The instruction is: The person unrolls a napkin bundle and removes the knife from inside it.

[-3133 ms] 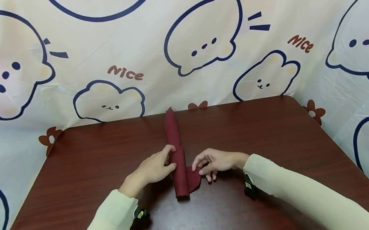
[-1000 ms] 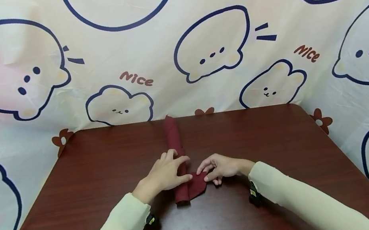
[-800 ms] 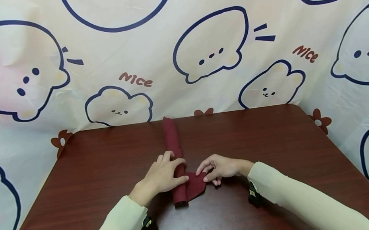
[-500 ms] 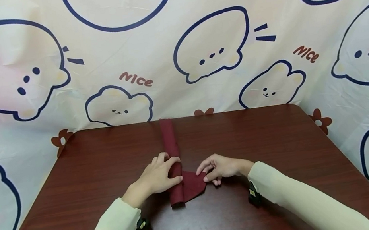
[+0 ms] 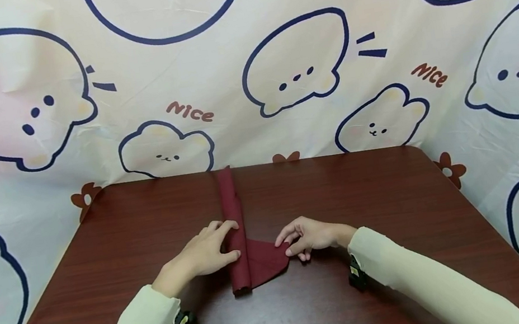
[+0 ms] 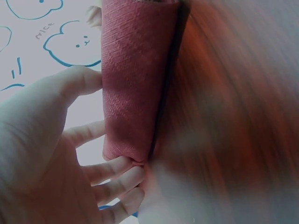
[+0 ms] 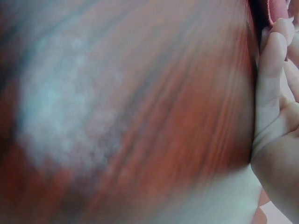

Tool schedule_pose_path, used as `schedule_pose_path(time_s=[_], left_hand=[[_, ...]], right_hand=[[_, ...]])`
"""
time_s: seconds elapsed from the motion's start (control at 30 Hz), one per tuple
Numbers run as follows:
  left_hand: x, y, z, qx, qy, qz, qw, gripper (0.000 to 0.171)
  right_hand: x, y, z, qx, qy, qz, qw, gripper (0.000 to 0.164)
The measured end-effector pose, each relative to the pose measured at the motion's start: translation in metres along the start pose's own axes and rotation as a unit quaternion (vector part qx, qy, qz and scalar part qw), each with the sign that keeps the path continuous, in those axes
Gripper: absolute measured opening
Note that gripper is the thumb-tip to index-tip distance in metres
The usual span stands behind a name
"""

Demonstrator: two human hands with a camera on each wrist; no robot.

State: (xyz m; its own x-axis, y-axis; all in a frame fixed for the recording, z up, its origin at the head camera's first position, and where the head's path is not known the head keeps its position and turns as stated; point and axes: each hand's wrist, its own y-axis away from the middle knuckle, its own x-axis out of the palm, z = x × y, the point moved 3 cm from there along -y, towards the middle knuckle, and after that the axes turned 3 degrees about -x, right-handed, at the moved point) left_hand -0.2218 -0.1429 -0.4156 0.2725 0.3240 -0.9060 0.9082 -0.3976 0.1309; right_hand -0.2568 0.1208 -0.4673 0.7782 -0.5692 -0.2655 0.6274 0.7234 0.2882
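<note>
A wine-red cloth napkin [image 5: 230, 206] stands out on the table as a long narrow roll, running away from me, with a rounded corner flap [image 5: 266, 260] spread flat to its right. My left hand [image 5: 201, 253] grips the near half of the roll from the left, thumb nearer me and fingertips farther up. The left wrist view shows the coarse weave of the rolled napkin [image 6: 133, 79] against the thumb and fingers. Between thumb and forefinger, my right hand [image 5: 314, 234] pinches the flap's tip. Only a bit of red cloth [image 7: 278, 10] shows in the right wrist view.
The dark brown wooden table [image 5: 345, 188] has a glossy grain. Behind it and at both sides hangs a pale curtain [image 5: 216, 84] with blue-outlined cartoon figures. The roll's far end reaches the table's back edge.
My left hand has moved left with the roll, which has turned open so that the flap shows wider. My right hand has stayed at the flap's tip over the last second.
</note>
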Motion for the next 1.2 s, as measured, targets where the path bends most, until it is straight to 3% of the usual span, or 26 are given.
schedule_pose_path(time_s=[0.47,0.73,0.9,1.2], left_hand=[[-0.003,0.01,0.022,0.009,0.046,0.001,0.9989,0.055],[-0.004,0.014,0.026,0.009,0.041,-0.004,0.9991,0.055],[-0.006,0.012,0.021,0.009,0.028,-0.012,0.9995,0.055],[-0.006,0.0,-0.001,0.015,-0.012,-0.065,0.9977,0.06]], right_hand=[[-0.001,0.0,0.005,0.002,0.011,-0.004,1.0,0.028],[-0.001,0.001,0.005,0.008,0.009,-0.006,1.0,0.029],[-0.001,0.002,0.003,0.009,0.006,-0.006,1.0,0.029],[-0.001,0.001,0.001,0.01,0.002,-0.01,1.0,0.028]])
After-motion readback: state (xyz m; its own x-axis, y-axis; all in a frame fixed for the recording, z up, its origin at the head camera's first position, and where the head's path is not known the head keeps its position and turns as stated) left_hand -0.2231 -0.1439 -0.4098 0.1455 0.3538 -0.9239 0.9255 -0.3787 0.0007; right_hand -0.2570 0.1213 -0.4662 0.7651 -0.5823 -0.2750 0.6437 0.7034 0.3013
